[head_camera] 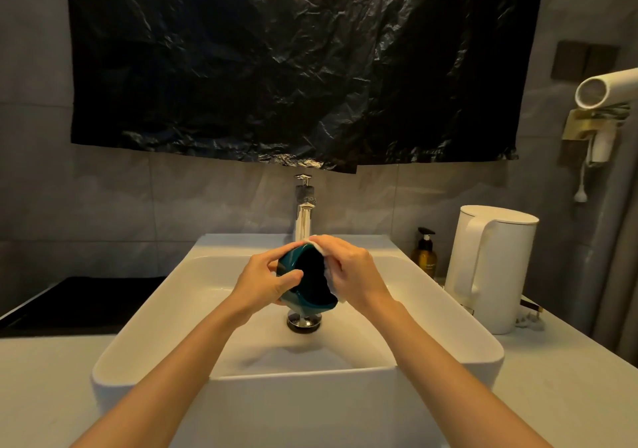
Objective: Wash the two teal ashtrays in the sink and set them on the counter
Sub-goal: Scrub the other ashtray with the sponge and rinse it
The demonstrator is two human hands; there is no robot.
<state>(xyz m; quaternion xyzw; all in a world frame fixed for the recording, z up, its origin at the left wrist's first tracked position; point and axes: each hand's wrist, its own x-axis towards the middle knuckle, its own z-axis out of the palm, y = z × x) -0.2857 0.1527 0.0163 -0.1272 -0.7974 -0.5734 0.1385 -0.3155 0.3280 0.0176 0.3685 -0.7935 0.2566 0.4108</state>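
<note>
A glossy teal ashtray, rounded and deep with a dark hollow, is held tilted on its side in the air over the middle of a white rectangular sink, just above the chrome drain plug. The left hand grips it, thumb across the near rim and fingers curled round the outer wall. The right hand pinches a soft white pad, cloth or sponge I cannot tell, against the ashtray's right edge.

The sink is smooth with rounded corners and stands on a pale, matte worktop. A slim chrome tap rises behind the hands. Above it a crinkled black plastic sheet covers the grey tiled wall. To the right stand an amber pump bottle and a tall white kettle; a white hairdryer hangs in a brass wall holder. A flat black panel lies on the left.
</note>
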